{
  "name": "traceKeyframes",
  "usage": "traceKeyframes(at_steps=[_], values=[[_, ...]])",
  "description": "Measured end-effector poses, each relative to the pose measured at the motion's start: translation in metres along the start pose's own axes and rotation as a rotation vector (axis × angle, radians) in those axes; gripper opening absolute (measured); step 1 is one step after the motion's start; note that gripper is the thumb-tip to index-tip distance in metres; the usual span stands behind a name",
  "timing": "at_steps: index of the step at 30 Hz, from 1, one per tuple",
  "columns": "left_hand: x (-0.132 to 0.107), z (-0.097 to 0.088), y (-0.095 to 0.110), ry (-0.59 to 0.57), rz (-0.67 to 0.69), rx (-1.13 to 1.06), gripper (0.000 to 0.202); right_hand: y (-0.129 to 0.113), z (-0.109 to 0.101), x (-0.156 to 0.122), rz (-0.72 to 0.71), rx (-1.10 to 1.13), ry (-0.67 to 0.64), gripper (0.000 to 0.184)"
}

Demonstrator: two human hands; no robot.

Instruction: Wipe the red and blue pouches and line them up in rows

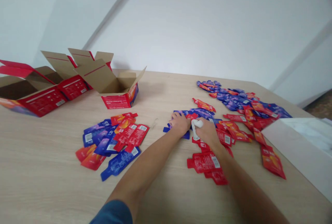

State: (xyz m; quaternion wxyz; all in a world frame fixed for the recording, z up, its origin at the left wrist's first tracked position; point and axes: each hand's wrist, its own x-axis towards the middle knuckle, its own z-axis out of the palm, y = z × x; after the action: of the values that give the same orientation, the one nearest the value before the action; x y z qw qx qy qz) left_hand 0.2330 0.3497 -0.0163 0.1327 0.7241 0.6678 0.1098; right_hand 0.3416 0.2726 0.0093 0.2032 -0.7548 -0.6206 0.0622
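My left hand (179,123) is closed, its fingers curled down at a red pouch (192,116), over several blue pouches (204,113). Close beside it, my right hand (208,133) is wrapped round a small white object (196,129), perhaps a wad of tissue; its exact kind is unclear. The white object touches or nearly touches the red pouch between the hands. More red pouches (206,162) lie flat under and in front of my right wrist. The hands hide part of the pouches beneath them.
Left of my arms, a loose group of blue and red pouches (103,137) lies on the wooden table (52,168). Behind it stand open cardboard boxes (116,101) with raised flaps. A long heap of pouches (230,98) spreads at the back right, near a white box-like thing (298,148).
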Motion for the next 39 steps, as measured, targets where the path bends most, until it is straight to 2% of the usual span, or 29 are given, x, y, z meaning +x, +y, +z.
traceKeyframes(at_steps=[4,8,11,15,19,21,23,26,30,32,36,39], values=[[-0.037,-0.007,-0.017,0.03,0.07,-0.039,0.049,-0.004,0.004,-0.024,0.03,0.024,-0.026,0.025],[-0.059,-0.017,-0.036,0.048,0.125,-0.096,0.034,-0.013,0.013,-0.038,0.029,0.042,-0.025,0.023],[-0.063,-0.029,-0.05,0.066,0.126,-0.17,0.026,-0.021,0.017,-0.042,0.022,0.058,-0.019,0.022],[-0.058,-0.048,-0.073,0.072,0.143,-0.352,0.016,-0.031,0.013,-0.047,-0.008,0.09,-0.005,0.03],[-0.063,-0.054,-0.098,0.037,0.197,-0.608,0.03,-0.045,0.006,-0.059,-0.076,0.188,0.117,0.034],[-0.073,-0.051,-0.106,-0.011,0.188,-0.82,0.034,-0.052,0.003,-0.064,-0.134,0.264,0.203,0.038],[-0.087,-0.049,-0.111,-0.101,0.13,-1.214,0.032,-0.058,0.002,-0.068,-0.201,0.331,0.255,0.041],[-0.104,-0.049,-0.113,-0.172,0.047,-1.577,0.033,-0.064,0.007,-0.075,-0.332,0.406,0.261,0.046],[-0.114,-0.051,-0.114,-0.262,-0.014,-1.732,0.036,-0.068,0.022,-0.09,-0.562,0.449,0.209,0.059],[-0.116,-0.051,-0.116,-0.318,0.002,-1.765,0.042,-0.068,0.03,-0.097,-0.614,0.423,0.197,0.063],[-0.122,-0.053,-0.123,-0.459,0.1,-1.749,0.077,-0.061,0.039,-0.099,-0.643,0.398,0.158,0.066],[-0.128,-0.055,-0.124,-0.585,0.16,-1.733,0.091,-0.053,0.038,-0.094,-0.581,0.414,0.202,0.063]])
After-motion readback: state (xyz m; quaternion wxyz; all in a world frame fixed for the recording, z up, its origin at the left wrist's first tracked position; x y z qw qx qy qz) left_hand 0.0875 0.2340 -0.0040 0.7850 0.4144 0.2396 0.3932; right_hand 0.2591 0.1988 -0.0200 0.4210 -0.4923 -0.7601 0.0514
